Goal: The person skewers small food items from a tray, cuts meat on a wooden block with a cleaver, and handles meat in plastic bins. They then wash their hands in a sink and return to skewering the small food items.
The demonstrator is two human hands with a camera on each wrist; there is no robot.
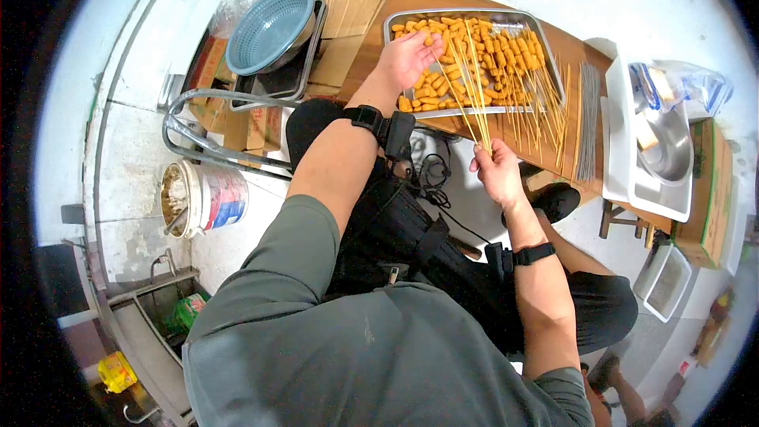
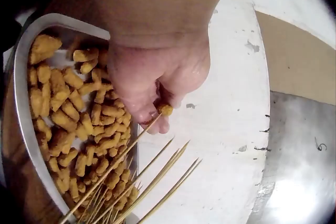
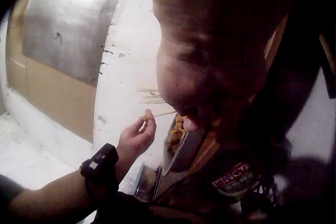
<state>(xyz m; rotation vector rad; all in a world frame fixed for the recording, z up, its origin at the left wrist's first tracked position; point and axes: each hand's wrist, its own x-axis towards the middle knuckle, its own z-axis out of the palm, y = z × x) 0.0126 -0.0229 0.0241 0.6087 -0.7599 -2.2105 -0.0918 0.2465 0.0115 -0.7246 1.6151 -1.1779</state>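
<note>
My left hand (image 1: 407, 59) pinches a small orange-brown food piece (image 2: 165, 110) over the left side of a metal tray (image 1: 389, 32). The tip of a thin wooden skewer (image 2: 121, 158) meets that piece. At the tray's near edge, my right hand (image 1: 500, 174) grips a fanned bunch of bare skewers (image 1: 479, 111) by their lower ends. Many loose food pieces (image 1: 427, 99) lie in the tray. Along its right side rest several loaded skewers (image 1: 526, 55), their sticks jutting over the near rim.
Grey sticks (image 1: 587, 122) lie on the wooden table (image 1: 365, 63) right of the tray. Beyond stands a white basin (image 1: 621, 122) with a metal bowl (image 1: 672, 150). At left are a blue colander (image 1: 273, 28), a curved metal frame (image 1: 186, 130) and a bucket (image 1: 225, 198).
</note>
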